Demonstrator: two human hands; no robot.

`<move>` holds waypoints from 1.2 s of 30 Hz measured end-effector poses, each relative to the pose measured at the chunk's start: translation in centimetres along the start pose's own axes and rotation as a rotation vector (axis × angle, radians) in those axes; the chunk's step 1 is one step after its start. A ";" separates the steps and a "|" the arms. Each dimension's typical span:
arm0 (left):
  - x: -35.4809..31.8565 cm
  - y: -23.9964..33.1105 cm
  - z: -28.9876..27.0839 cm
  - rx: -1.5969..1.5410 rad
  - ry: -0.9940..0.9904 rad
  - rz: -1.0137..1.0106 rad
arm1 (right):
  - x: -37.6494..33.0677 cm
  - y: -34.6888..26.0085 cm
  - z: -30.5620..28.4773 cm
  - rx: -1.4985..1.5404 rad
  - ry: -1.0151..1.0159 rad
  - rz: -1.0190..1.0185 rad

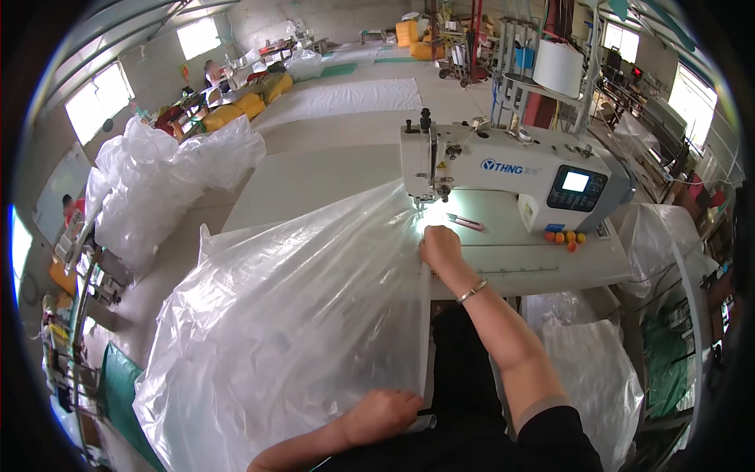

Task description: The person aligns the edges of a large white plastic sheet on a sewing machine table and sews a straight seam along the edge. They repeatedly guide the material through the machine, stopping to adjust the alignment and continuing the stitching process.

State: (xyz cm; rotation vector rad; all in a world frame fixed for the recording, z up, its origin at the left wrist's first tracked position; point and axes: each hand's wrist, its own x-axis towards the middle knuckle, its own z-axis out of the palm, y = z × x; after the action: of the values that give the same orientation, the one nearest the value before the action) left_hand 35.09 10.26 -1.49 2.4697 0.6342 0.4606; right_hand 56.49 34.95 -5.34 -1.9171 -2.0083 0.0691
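A large clear plastic sheet [291,315] spreads from the needle area of a white sewing machine [503,161] down over the table's front edge toward my lap. Close in front of the lit presser foot, my right hand [442,248] is closed on the sheet's gathered edge; its fingertips are partly lost in the glare. Lower down, near my lap, my left hand [383,414] has its fingers curled round the same sheet's edge. Just right of the needle lies a small pink-and-grey cutter [465,223] on the machine bed.
Several small orange and yellow fruits [572,238] sit under the control panel. A white thread cone [558,67] stands behind the machine. Crumpled plastic [157,181] is heaped at the left, and more plastic [586,370] hangs below the table at right. Another person [212,73] is far back left.
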 end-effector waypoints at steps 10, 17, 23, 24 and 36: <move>-0.5 -2.6 1.4 0.083 0.105 -0.021 | -8.6 -3.3 -1.2 -0.071 -0.101 -0.071; 0.2 -3.8 2.5 0.145 0.322 -0.035 | -16.6 -3.3 2.1 0.217 0.154 -0.074; -3.7 -4.3 1.2 0.294 0.531 -0.359 | -13.8 -2.9 0.9 0.127 0.126 -0.033; -4.6 -4.3 1.6 0.293 0.532 -0.465 | -13.1 -2.6 0.6 0.114 0.109 -0.039; -3.5 -10.8 0.9 0.391 0.495 -0.802 | -5.1 -1.5 0.2 0.031 0.055 -0.060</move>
State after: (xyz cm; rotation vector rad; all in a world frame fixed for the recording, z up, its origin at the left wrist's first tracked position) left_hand 28.93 16.09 -9.13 2.1605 1.9616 0.6539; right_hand 55.04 29.89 -6.29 -1.8185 -2.0154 0.0321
